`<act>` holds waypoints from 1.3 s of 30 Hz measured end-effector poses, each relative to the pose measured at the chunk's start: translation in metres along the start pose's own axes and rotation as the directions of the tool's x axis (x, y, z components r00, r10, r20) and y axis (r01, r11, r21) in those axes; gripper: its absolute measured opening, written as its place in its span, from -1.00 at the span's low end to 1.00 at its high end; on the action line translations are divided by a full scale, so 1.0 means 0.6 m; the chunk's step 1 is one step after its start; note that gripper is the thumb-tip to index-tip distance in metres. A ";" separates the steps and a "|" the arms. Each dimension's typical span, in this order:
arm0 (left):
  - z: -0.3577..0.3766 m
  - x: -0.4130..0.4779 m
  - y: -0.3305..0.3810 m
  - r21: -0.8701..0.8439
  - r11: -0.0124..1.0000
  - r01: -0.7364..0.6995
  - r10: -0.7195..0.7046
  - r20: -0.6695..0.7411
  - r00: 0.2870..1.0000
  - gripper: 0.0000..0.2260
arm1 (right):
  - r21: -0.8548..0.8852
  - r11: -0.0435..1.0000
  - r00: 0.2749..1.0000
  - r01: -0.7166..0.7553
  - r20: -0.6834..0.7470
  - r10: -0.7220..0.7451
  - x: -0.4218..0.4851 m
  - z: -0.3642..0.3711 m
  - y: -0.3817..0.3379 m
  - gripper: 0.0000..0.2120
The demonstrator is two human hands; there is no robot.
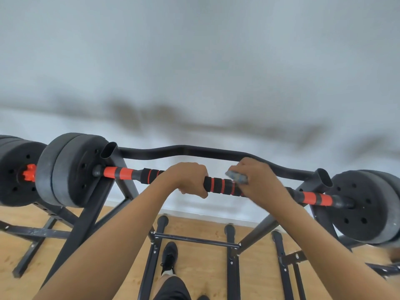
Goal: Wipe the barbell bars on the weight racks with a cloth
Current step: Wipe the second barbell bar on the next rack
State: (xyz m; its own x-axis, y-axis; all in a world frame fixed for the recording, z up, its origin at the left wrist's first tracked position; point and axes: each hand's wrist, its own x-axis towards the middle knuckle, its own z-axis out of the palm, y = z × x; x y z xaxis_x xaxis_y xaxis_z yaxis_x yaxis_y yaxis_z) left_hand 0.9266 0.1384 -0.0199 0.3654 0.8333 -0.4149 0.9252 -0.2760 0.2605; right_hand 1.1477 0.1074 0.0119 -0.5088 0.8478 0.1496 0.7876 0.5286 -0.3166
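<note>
A barbell bar with black foam and orange bands lies across a black weight rack, with dark plates on its left end and right end. My left hand grips the bar near its middle, fingers curled round it. Just to the right, my right hand holds a small grey-blue cloth wrapped against the bar; most of the cloth is hidden under my fingers.
A curved black crossbar of the rack runs behind the bar. A second loaded barbell with an orange collar sits at far left. Rack legs and braces stand on the wooden floor around my black shoe. A pale wall is close ahead.
</note>
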 end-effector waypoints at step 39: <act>0.003 0.002 -0.005 0.028 1.000 -0.007 0.008 -0.038 0.999 -0.70 | 0.069 0.997 0.997 -0.034 0.076 0.029 -0.028 0.008 -0.006 -0.83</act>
State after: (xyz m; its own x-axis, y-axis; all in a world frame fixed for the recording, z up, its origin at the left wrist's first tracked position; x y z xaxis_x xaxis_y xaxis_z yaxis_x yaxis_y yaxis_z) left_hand 0.9246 0.1394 -0.0226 0.3685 0.8485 -0.3798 0.9253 -0.2951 0.2384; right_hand 1.1518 0.0914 0.0057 -0.5110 0.8568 0.0685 0.7787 0.4952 -0.3853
